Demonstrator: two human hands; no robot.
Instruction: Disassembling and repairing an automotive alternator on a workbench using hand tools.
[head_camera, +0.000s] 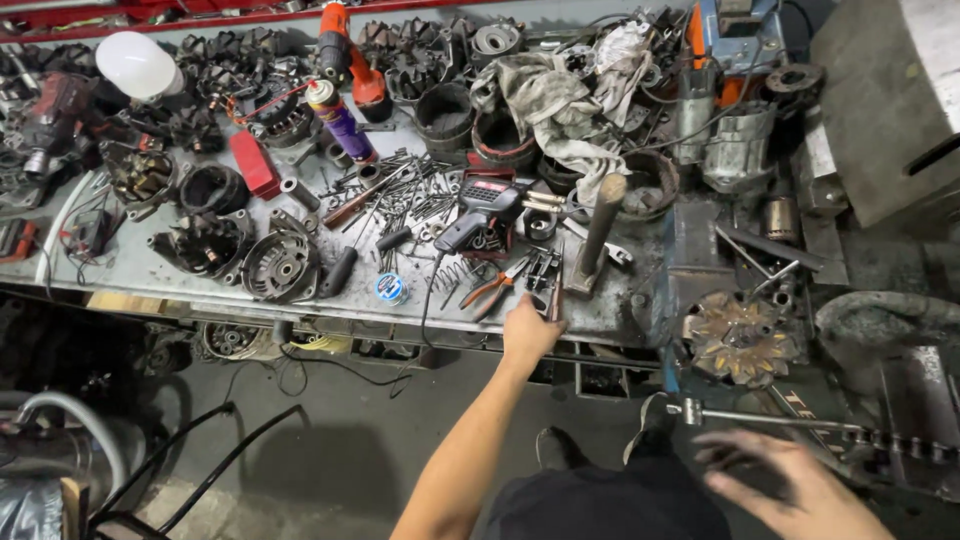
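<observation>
While my left hand (527, 335) closes on the dark tool (545, 290), lying lengthwise away from me, orange-handled pliers (497, 287) crowd alongside; my right hand (790, 480) hangs spread, blurred.

- Left hand (527, 335) at bench (130, 270) front edge; open floor (350, 440) below it, from 6 to 8 o'clock.
- At 12: small pliers (545, 285) touching fingers, no gap.
- At 11: orange pliers (497, 287), then black power tool (480, 212).
- At 1: upright hammer (597, 235) blocks.
- Right hand (790, 485) has free room round it; bar w/ chain (790, 420) just at 12.
</observation>
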